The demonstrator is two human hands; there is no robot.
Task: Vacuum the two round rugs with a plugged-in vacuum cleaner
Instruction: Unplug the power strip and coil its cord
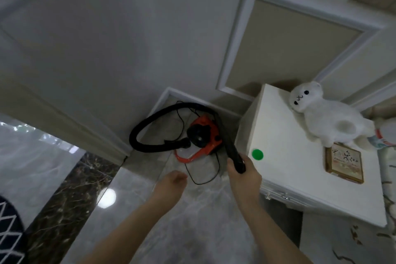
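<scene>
An orange and black vacuum cleaner (pixel 203 135) sits on the floor in the corner by the wall. Its black hose (pixel 147 124) loops out to the left and back over the body. My right hand (pixel 244 176) grips the black wand (pixel 233 154) at its near end, just in front of the vacuum. My left hand (pixel 171 184) hovers lower left of the vacuum, fingers loosely curled, holding nothing. A thin black power cord (pixel 205 178) lies in a loop on the floor between my hands. A dark rug with a white diamond pattern (pixel 8 227) shows at the bottom left edge.
A white nightstand (pixel 289 178) stands close on the right, bearing a white plush toy (pixel 330 115), a small framed picture (pixel 342 163) and a green dot sticker (pixel 257 154). The floor is glossy grey marble with a dark strip (pixel 70 188) at left. Panelled walls close the corner.
</scene>
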